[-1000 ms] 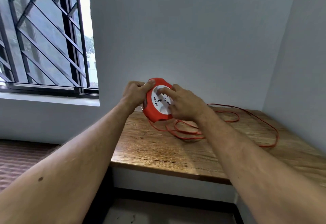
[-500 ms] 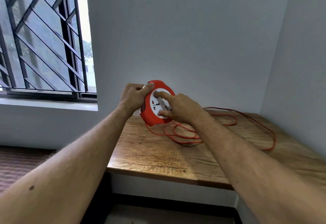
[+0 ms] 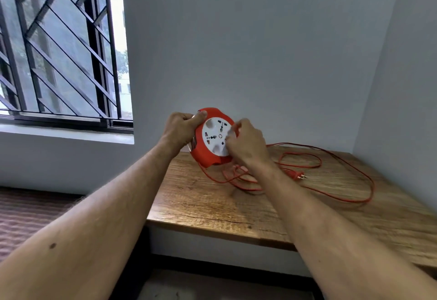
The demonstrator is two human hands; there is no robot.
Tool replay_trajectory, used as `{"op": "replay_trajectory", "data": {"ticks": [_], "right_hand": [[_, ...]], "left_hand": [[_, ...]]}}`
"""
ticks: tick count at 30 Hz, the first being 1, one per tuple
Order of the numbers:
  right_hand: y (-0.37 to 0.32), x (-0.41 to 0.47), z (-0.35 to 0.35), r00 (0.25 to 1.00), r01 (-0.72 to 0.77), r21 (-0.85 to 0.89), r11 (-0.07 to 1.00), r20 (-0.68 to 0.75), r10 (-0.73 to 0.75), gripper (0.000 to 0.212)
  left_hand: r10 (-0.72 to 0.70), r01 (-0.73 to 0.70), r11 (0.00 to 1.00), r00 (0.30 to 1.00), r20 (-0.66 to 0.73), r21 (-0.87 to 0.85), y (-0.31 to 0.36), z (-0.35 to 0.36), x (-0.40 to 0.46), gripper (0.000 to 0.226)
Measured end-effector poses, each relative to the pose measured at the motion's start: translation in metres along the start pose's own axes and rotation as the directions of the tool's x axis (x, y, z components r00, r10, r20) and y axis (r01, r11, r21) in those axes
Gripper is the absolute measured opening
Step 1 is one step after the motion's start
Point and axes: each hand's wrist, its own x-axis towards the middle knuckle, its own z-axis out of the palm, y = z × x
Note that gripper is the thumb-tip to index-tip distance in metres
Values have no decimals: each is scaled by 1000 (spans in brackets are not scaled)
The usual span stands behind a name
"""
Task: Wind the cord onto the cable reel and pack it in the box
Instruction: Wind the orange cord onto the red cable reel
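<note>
A round red cable reel [image 3: 208, 157] with a white socket face is held upright above the wooden table's left end. My left hand [image 3: 181, 130] grips its left rim, thumb over the top edge. My right hand [image 3: 246, 144] presses its fingertips on the right side of the white face. The red cord [image 3: 350, 172] hangs from the reel's underside and lies in loose loops across the table, reaching far right. Its red plug [image 3: 296, 176] rests on the wood to the right of my right wrist. No box is in view.
The wooden table [image 3: 212, 209] fills a corner, with grey walls behind and to the right. A barred window [image 3: 59, 46] with a sill is at the left. A brown ribbed surface [image 3: 28, 214] lies low on the left, dark floor under the table.
The white face has turned under my right hand, whose fingers moved from its left part to its right edge. The cord loops shifted and the plug has come into view.
</note>
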Motion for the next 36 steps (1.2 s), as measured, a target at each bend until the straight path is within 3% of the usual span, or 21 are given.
{"op": "replay_trajectory", "data": {"ticks": [1,2,4,12,18,20,22,23,24,26,27,28,29,30,31,32,34,36], "right_hand": [[5,-1,-6,975,219,-213,952,9,-222,35],[8,1,-10,930,368,-339,866,119,-349,43],[9,4,-19,879,476,-474,741,297,-374,53],[-31,7,-37,832,517,-681,519,256,-492,67],[-39,-10,-30,864,491,-613,619,254,-434,65],[-40,-15,-22,933,342,-517,784,91,-347,66],[-45,-18,-7,997,-11,-179,984,-71,-2,71],[-48,-16,1,979,-202,16,979,-11,202,73],[-51,-15,3,924,-381,198,903,122,363,72],[-48,-12,-2,840,-539,381,751,304,449,54],[-43,-10,-8,862,-503,369,782,272,427,44],[-36,-12,-16,927,-372,265,890,147,344,35],[-27,-13,-24,988,-151,9,988,-28,152,30],[-20,-13,-30,989,103,-258,961,-78,-127,29],[-16,-17,-35,940,324,-402,856,36,-339,35],[-12,-20,-39,877,477,-448,756,192,-440,43],[-5,-20,-43,812,580,-566,586,339,-476,54],[0,-17,-45,822,547,-663,511,310,-478,59]], "left_hand": [[7,-7,1000,1000,12,-4,2,-2,0,61],[20,-20,1000,999,33,14,3,-3,1,62],[47,-52,996,996,69,67,6,-2,1,62],[146,-146,989,989,-21,2,34,-7,-8,54],[131,-138,989,985,-112,-55,37,-15,-22,55],[161,-165,986,981,-108,-29,38,-11,-26,56],[184,-185,983,978,-93,1,38,-4,-29,55],[196,-194,981,977,-85,30,37,-1,-30,54],[202,-198,978,976,-76,66,35,1,-30,54],[183,-179,980,982,-45,84,28,1,-31,57],[152,-150,987,988,-34,58,25,0,-30,59],[113,-112,993,993,-32,29,22,-2,-30,60],[82,-81,997,996,-29,9,21,-4,-30,59],[70,-70,998,997,-25,-1,21,-6,-28,59],[73,-73,997,997,-20,-3,21,-6,-26,61],[82,-82,997,996,-16,-1,21,-7,-24,62],[83,-83,997,997,3,-1,24,-9,-21,62],[89,-90,996,995,40,24,25,-7,-20,59]]}}
